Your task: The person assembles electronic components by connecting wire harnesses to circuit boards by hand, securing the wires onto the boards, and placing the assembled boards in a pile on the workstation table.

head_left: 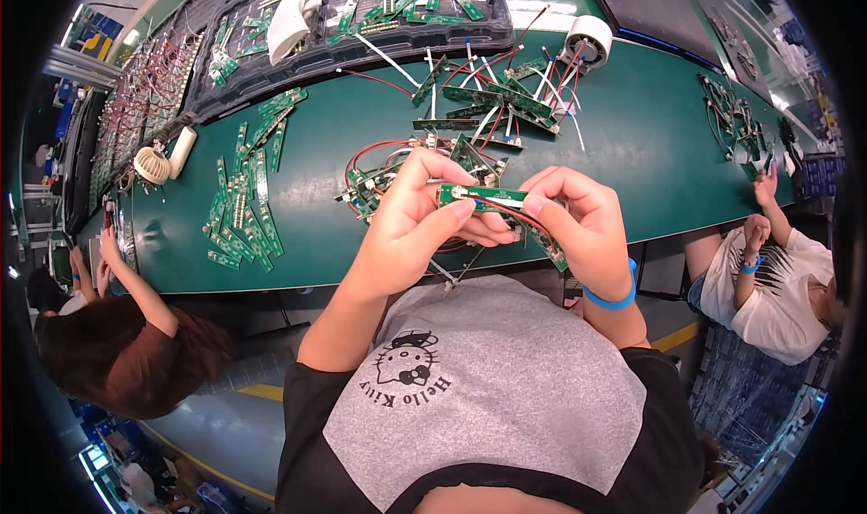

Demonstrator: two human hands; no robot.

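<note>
1. The left hand (417, 209) pinches one end of a narrow green circuit board (483, 194), thumb and fingers pressed on it.
2. The right hand (582, 220) pinches the other end, where red and black wires (506, 209) leave the board.
3. The board is held level above the near edge of the green bench (623, 144).
4. A heap of wired boards (492, 103) lies just beyond; loose boards (242, 207) lie to the left.

ends of the narrow green circuit board (483, 195) covered by fingertips of left hand (417, 220) and right hand (582, 229). red wires (506, 209) lost behind right fingers. parts on far dark tray (271, 62) too small to tell. bench (632, 153) cut off at both sides.
</note>
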